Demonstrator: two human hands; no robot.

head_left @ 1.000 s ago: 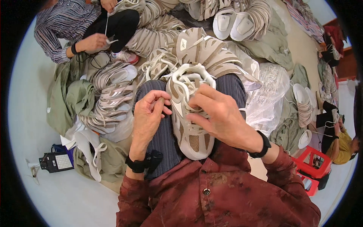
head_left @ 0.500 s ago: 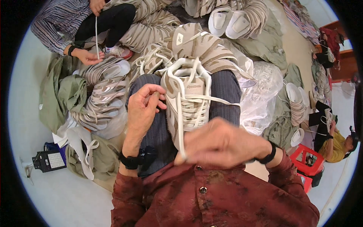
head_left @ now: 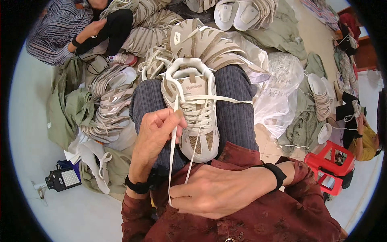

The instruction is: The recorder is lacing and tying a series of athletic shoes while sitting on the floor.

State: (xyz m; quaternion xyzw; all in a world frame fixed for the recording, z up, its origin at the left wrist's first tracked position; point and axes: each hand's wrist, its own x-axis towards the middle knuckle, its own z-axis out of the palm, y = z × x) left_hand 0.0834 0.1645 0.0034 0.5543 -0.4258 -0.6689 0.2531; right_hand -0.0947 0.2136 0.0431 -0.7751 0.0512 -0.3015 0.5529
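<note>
A beige and white sneaker rests on my lap between my thighs, its toe toward me, with lacing crossing its tongue. At its left side, my left hand is closed, thumb and fingers pinching a cream shoelace that comes from the upper left eyelets. My right hand, in front of the toe, grips the lower part of this lace; its fingertips are partly hidden. A second strand slants from the tongue down to the right hand. Another lace end lies over my right thigh.
Stacked shoe uppers lie just beyond my knees, with another pile to the left. Clear plastic bags and green cloth are on the right, near a red stool. Co-workers sit at far left and far right.
My left hand has come down and inward onto the lace. The right hand has moved lower, drawing the lace toward me. The far-left co-worker's hand has shifted up.
</note>
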